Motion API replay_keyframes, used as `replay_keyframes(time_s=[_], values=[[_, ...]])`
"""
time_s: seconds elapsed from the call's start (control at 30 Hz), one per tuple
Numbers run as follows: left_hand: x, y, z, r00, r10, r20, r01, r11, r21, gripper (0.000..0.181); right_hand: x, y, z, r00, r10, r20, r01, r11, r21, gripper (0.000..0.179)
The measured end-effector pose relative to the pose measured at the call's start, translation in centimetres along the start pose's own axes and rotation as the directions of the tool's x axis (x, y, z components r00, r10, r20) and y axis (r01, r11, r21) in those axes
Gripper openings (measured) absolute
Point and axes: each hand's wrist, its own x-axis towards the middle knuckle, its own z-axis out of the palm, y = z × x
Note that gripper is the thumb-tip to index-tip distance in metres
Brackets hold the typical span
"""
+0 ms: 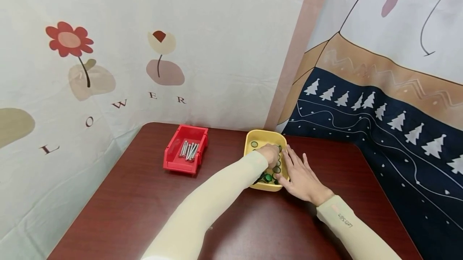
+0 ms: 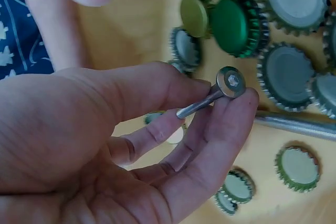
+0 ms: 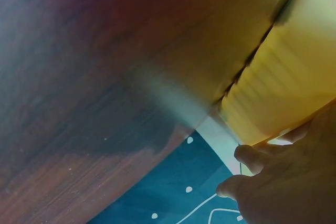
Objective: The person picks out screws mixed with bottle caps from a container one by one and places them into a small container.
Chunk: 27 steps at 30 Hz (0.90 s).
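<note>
My left hand (image 1: 269,155) reaches into a yellow plastic bin (image 1: 265,187). In the left wrist view, its thumb and fingers pinch a silver hex-socket bolt (image 2: 231,82), with the round head facing the camera. Around the hand lie bottle caps (image 2: 286,74), many with their pale insides up, and a green one (image 2: 230,27). A second metal shank (image 2: 299,124) lies among them, partly hidden behind the fingertips. My right hand (image 1: 304,179) rests along the bin's right rim with its fingers extended, seen in the right wrist view against the yellow wall (image 3: 286,72).
A red open-front bin (image 1: 181,166) holding several silver bolts (image 1: 189,150) stands left of the yellow bin. Both are on a dark reddish wooden table (image 1: 144,207). Printed cloth hangs behind the table and along its right side.
</note>
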Motion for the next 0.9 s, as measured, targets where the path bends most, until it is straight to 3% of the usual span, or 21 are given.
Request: replay_keyframes(time_s=[0.13, 0.2, 0.37, 0.53, 0.57, 0.6, 0.77, 0.8, 0.9], values=[[-7.5, -0.1, -3.6, 0.998, 0.061, -0.033, -0.063, 0.996, -0.068, 0.036, 0.0, 0.0, 0.0, 1.0, 0.007, 0.013, -0.007, 1.0, -0.001, 0.095], [-9.0, -0.6, -4.4, 0.994, 0.098, -0.046, -0.103, 0.987, -0.126, 0.036, 0.0, 0.0, 0.0, 1.0, 0.011, 0.018, -0.011, 1.0, 0.001, 0.095], [-10.1, -2.1, -5.3, 0.987, 0.139, -0.078, -0.155, 0.954, -0.258, 0.035, 0.1, 0.0, -0.1, 1.0, 0.014, 0.024, -0.014, 1.0, 0.003, 0.094], [-10.3, -4.0, -5.5, 0.975, 0.19, -0.113, -0.216, 0.925, -0.313, 0.032, 0.2, -0.1, -0.3, 1.0, 0.023, 0.017, -0.024, 1.0, 0.008, 0.093], [-9.0, -4.5, -4.9, 0.971, 0.198, -0.133, -0.23, 0.923, -0.308, 0.034, 0.2, -0.1, -0.3, 1.0, 0.026, 0.017, -0.026, 1.0, 0.008, 0.094], [-9.1, -5.0, -4.9, 0.967, 0.208, -0.145, -0.244, 0.918, -0.311, 0.037, 0.3, -0.1, -0.3, 0.999, 0.027, 0.017, -0.028, 1.0, 0.008, 0.094], [-10.3, -7.0, -5.1, 0.95, 0.225, -0.218, -0.287, 0.905, -0.314, 0.042, 0.3, -0.2, -0.1, 0.999, 0.037, 0.027, -0.038, 0.999, 0.007, 0.095], [-11.9, -7.3, -5.8, 0.948, 0.228, -0.222, -0.293, 0.898, -0.329, 0.041, 0.3, -0.2, -0.1, 0.999, 0.038, 0.026, -0.038, 0.999, 0.008, 0.095], [-12.6, -8.3, -5.9, 0.94, 0.224, -0.259, -0.305, 0.892, -0.333, 0.04, 0.3, -0.2, 0.0, 0.999, 0.04, 0.025, -0.041, 0.999, 0.008, 0.095]])
